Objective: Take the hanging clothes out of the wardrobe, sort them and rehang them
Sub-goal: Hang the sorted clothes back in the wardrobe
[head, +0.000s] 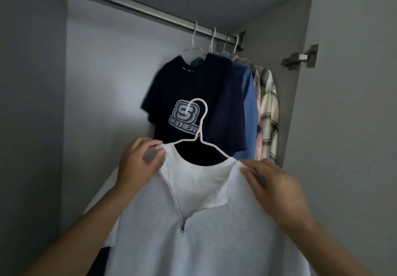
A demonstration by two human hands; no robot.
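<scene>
Two shoulders of the white zip top (193,243) are pinched by left hand (137,159) and right hand (270,181), keeping it seated on its hanger (198,125) for rehanging.

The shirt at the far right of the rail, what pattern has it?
Plaid shirt: cream with dark checks, head view.

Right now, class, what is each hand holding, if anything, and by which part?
Both hands hold the white zip-neck top, which sits on a white hanger. The left hand pinches its left shoulder by the neckline; the right hand grips its right shoulder.
</scene>
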